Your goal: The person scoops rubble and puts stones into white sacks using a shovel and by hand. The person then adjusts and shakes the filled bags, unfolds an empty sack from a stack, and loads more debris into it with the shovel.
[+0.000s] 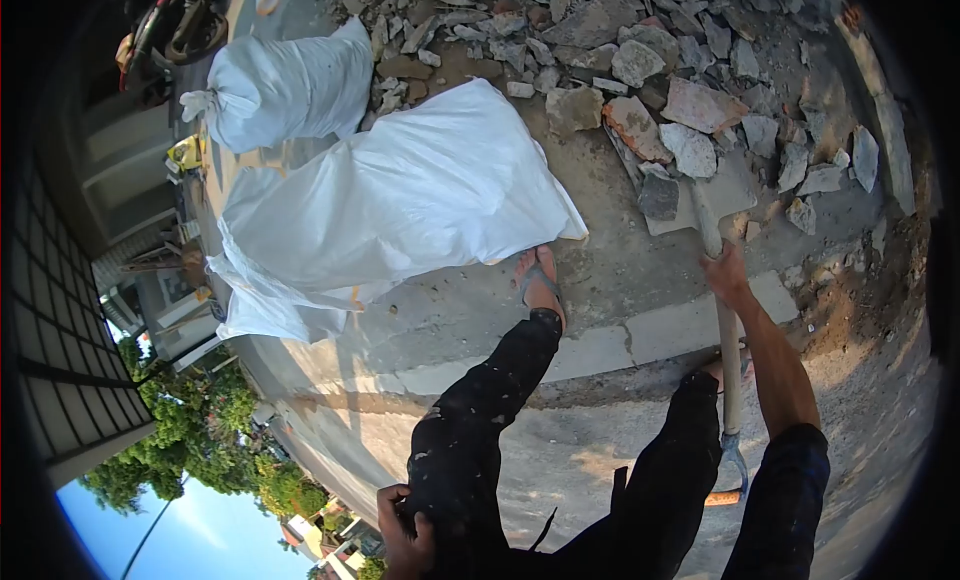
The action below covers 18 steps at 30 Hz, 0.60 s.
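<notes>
My right hand (727, 276) is closed around the wooden shaft of a shovel (731, 370), low down near the blade. The shovel's D-shaped grip, with an orange-brown crossbar, lies back by my right leg, with no hand on it. Its flat blade is at the edge of a rubble heap (640, 60), and broken concrete chunks (688, 150) rest on and against it. On my left thigh rests my left hand (405, 540), its thumb and fingers apart and holding no object. A large white woven sack (400, 190) lies on the ground beside my left foot.
Behind the large sack is a tied, filled white sack (290, 85). A wooden beam (880, 110) borders the rubble on the right. A low concrete kerb (600, 350) runs beneath my feet. A parked motorcycle (165, 30) and a barred gate (60, 320) are at the left.
</notes>
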### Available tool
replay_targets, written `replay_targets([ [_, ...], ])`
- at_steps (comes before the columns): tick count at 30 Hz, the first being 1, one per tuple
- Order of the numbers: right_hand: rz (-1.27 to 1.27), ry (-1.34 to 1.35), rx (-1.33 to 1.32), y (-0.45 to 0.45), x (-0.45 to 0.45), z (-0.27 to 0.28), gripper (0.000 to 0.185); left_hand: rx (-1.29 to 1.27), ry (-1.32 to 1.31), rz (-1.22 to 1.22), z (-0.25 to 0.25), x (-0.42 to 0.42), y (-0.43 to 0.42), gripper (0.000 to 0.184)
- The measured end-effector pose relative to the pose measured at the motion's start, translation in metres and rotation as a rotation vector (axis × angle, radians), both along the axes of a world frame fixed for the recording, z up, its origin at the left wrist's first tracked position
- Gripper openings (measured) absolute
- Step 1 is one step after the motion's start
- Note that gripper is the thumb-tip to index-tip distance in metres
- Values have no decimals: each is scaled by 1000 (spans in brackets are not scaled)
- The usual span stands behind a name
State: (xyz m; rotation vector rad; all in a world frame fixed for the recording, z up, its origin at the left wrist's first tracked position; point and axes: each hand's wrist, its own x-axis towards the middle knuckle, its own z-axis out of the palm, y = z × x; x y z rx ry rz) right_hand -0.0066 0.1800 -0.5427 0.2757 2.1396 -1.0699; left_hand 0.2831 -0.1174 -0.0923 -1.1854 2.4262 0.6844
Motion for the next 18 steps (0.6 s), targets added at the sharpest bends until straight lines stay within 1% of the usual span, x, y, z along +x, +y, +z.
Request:
replay_targets([
  [1,-18,-50,-10,6,9,0,43,25,73,176,-3,2,5,39],
  [2,-3,-46,-10,7,14,13,43,25,77,191,-4,10,5,39],
  [4,-76,-345,-6,9,25,50,43,56,21,223,-2,27,3,38],
  [5,-62,-351,-2,16,39,54,43,56,15,238,0,29,6,38],
  [7,-44,-262,-34,40,68,55,40,81,-5,199,3,23,11,37],
  [8,-34,-262,-30,54,86,51,40,83,-4,210,4,21,13,37],
  [9,27,-98,-16,70,105,46,34,64,-36,114,5,19,14,35],
  [10,90,72,-2,80,117,56,29,47,-62,20,10,19,17,34],
  [12,175,45,13,92,127,104,25,82,-36,76,14,31,22,32],
  [14,146,-61,-58,81,119,180,22,135,-47,183,10,49,20,29],
  [15,131,-157,-18,75,116,215,21,122,-25,193,6,57,13,22],
  [16,115,-249,25,70,114,249,21,148,58,304,2,57,4,14],
  [17,143,-271,34,62,114,282,20,187,134,413,-6,64,-15,9],
  [18,168,-295,46,55,114,311,20,139,218,419,-13,51,-35,8],
])
